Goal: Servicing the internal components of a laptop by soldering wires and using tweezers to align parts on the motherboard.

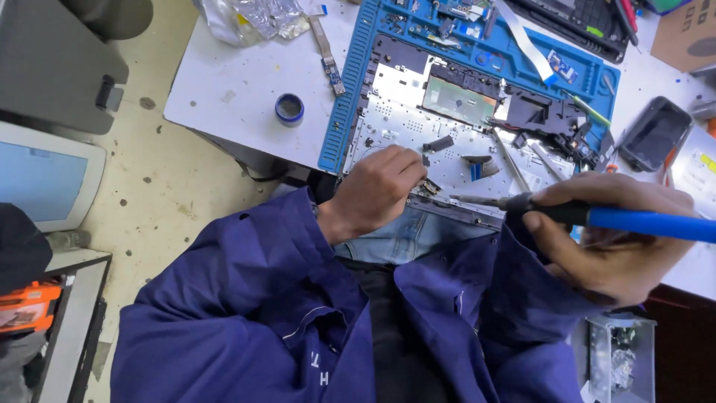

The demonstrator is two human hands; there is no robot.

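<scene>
Right hand (611, 239) clasps soldering iron (597, 216) firmly.

Bright, even overhead light, soft shadows only. Glare off the silver chassis (418, 127) & the plastic bag (253, 19). My right hand (619, 239) looms big & slightly soft near the lens. Wide-angle bend at edges; corners dimmer, esp. bottom right.
</scene>
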